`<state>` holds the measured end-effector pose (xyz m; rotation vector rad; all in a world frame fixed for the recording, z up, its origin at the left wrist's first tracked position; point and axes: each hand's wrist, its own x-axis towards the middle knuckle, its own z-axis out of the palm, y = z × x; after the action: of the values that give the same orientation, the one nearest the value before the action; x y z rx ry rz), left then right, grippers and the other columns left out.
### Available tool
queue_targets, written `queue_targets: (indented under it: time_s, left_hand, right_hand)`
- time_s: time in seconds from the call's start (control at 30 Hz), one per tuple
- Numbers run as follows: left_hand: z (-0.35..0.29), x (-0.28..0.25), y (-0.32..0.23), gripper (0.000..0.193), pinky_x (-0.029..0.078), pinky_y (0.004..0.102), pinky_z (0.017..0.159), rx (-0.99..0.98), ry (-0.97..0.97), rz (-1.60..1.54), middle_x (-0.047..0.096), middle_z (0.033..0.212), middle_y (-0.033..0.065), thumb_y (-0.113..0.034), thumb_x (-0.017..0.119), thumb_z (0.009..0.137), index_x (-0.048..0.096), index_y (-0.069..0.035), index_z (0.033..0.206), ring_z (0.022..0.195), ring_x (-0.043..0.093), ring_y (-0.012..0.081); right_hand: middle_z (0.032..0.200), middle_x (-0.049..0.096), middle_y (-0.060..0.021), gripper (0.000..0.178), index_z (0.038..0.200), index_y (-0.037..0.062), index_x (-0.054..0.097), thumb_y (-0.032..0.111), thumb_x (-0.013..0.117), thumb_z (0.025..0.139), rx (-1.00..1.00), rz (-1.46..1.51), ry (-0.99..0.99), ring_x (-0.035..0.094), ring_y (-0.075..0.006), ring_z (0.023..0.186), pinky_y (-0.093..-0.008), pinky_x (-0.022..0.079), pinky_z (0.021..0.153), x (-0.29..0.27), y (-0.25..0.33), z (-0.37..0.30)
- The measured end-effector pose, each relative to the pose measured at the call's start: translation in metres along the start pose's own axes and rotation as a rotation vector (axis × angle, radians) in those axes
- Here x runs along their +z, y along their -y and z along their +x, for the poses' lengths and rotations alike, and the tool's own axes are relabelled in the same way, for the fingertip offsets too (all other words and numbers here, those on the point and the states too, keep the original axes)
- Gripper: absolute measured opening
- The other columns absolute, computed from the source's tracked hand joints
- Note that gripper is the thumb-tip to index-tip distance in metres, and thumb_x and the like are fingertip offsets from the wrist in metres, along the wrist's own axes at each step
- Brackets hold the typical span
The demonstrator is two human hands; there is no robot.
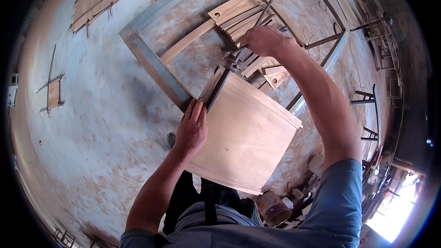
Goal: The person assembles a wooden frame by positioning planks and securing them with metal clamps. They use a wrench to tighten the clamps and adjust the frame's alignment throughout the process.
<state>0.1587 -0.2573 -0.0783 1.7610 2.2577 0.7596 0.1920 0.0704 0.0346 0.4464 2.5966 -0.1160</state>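
A broad pale wooden panel [243, 133] lies tilted in front of me, with a stepped strip along its far right edge. Against its upper left edge runs a dark-edged wooden strip [215, 87]. My left hand [192, 131] grips the near end of that strip, fingers pressed together over it. Farther off, my right hand [266, 41] is closed in a fist by a metal fitting [235, 56] at the strip's far end. What sits inside the fist is hidden. Beyond it, several narrow wooden pieces [243, 23] lie side by side.
A blue-grey metal frame [154, 66] surrounds the work area. A small board with a round hole [275, 79] lies right of the wooden pieces. A bucket [274, 209] stands near my right side. Clamped panels [94, 2] lie at far left, and metal stands [370, 110] at right.
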Motion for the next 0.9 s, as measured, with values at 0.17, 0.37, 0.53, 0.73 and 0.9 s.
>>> queue_targets:
  time_s: [0.17, 0.37, 0.53, 0.73, 0.9]
  left_hand:
    - [0.001, -0.001, -0.001, 0.039, 0.044, 0.0445, 0.104, 0.007, 0.007, -0.017, 0.044, 0.136, 0.0222, 0.002, 0.056, 0.084, 0.049, 0.012, 0.121, 0.127, 0.045, 0.0403]
    - [0.001, -0.002, 0.0, 0.039, 0.043, 0.0438, 0.106, -0.011, 0.027, -0.012, 0.043, 0.137, 0.0218, 0.002, 0.056, 0.085, 0.05, 0.013, 0.121, 0.128, 0.045, 0.0386]
    - [0.001, -0.004, -0.001, 0.04, 0.042, 0.0433, 0.107, -0.02, 0.042, -0.027, 0.043, 0.139, 0.0198, 0.001, 0.055, 0.085, 0.051, 0.014, 0.123, 0.13, 0.044, 0.0367]
    - [0.002, -0.01, -0.003, 0.037, 0.044, 0.0423, 0.104, 0.004, 0.02, -0.018, 0.045, 0.138, 0.0189, -0.001, 0.056, 0.087, 0.053, 0.014, 0.121, 0.128, 0.047, 0.0368]
    - [0.003, -0.008, -0.003, 0.036, 0.045, 0.0419, 0.104, 0.003, 0.027, -0.015, 0.046, 0.137, 0.0191, -0.001, 0.057, 0.087, 0.054, 0.013, 0.12, 0.127, 0.048, 0.0379]
  right_hand:
    - [0.108, 0.069, -0.0088, 0.043, 0.114, 0.0192, 0.07, 0.002, 0.048, 0.081, -0.053, -0.093, 0.142, 0.064, -0.0303, 0.104, -0.0427, 0.05, 0.092, -0.008, 0.0, 0.02]
    - [0.107, 0.07, -0.011, 0.041, 0.118, 0.0195, 0.069, 0.003, 0.052, 0.084, -0.06, 0.05, 0.134, 0.066, -0.0279, 0.102, -0.0393, 0.05, 0.094, -0.008, -0.022, 0.001]
    - [0.109, 0.071, -0.008, 0.038, 0.127, 0.0172, 0.063, 0.012, 0.062, 0.089, 0.015, 0.563, 0.137, 0.069, -0.0254, 0.095, -0.0356, 0.053, 0.09, 0.055, -0.026, -0.055]
    - [0.104, 0.072, -0.0091, 0.035, 0.13, 0.0063, 0.06, 0.017, 0.06, 0.097, -0.214, 0.971, -0.121, 0.064, -0.0104, 0.094, -0.0276, 0.05, 0.087, 0.115, -0.032, -0.069]
    - [0.095, 0.071, -0.008, 0.034, 0.128, 0.0061, 0.061, 0.022, 0.061, 0.097, -0.103, 1.11, -0.143, 0.061, -0.0094, 0.086, -0.0273, 0.051, 0.08, 0.135, -0.03, -0.068]
